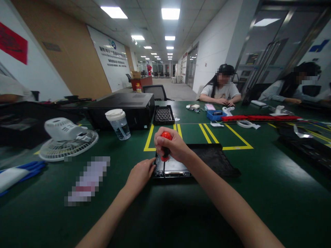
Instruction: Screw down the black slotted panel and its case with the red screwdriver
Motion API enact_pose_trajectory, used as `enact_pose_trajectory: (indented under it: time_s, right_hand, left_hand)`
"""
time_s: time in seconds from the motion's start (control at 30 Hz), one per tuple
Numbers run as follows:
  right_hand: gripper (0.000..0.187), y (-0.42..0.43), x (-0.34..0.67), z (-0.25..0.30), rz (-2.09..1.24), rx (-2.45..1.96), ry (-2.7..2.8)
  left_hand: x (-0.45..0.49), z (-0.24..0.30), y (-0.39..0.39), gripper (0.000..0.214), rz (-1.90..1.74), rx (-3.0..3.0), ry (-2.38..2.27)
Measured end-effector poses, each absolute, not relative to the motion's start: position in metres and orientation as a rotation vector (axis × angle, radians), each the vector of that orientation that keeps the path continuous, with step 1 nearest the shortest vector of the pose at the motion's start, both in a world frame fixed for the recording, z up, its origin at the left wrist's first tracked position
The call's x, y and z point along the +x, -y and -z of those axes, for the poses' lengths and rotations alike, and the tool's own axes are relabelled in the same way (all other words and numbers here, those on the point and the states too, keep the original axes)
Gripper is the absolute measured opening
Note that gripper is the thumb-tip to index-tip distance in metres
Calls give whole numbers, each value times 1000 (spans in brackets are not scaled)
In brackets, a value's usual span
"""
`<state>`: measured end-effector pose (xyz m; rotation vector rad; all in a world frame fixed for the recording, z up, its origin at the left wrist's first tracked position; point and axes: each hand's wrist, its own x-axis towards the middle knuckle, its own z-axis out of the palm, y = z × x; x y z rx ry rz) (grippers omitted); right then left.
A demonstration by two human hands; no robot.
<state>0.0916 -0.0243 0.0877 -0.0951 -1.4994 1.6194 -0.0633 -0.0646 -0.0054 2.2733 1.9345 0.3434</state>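
The right hand (172, 145) holds a red-handled screwdriver (165, 157) upright, with the fingers wrapped tightly around the handle. The thin shaft points down onto the left part of a flat metal-faced device (176, 169). The device lies in a shallow black tray (219, 161) on the green worktop (258, 196), just in front of the person.

The left hand (141, 174) is at the left edge of the device with bent fingers. I cannot tell if they grip the edge or only press against it.

By my judgement, the step in hand is work on a screw near this left edge. The screw itself is too small to see. The next move calls for a vertical shaft, steady pressure downward and a device that does not slide.
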Motion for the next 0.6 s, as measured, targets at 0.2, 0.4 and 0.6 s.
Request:
enact_pose_trajectory:
  time_s: [0.2,0.4,0.6]
  right_hand:
    - [27,22,93,-90,-1793,129,1458]
    - [26,21,94,-92,-1813,149,1473]
    - [26,21,94,-92,-1861,163,1485]
  left_hand:
    - [-63,6,65,36,-341,2272,-1930]
    - [-65,7,63,36,-340,2276,-1936]
    - [-65,8,63,32,-340,2288,-1914]
